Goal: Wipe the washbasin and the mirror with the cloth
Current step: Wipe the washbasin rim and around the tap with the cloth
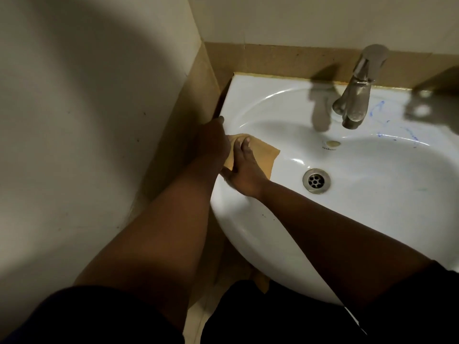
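A white washbasin (372, 194) fills the right half of the view, with blue marks on its far right rim. An orange-tan cloth (263, 152) lies on the basin's left rim and inner slope. My right hand (244, 170) presses flat on the cloth with its fingers spread. My left hand (213, 140) rests on the left rim beside it, touching the cloth's left edge; whether it grips the cloth is hidden. The mirror is out of view.
A metal tap (357, 90) stands at the back of the basin, above the round drain (316, 180). A cream wall (87, 108) closes in on the left, and a brown tiled band (273, 60) runs behind the basin. Dark clothing fills the bottom of the view.
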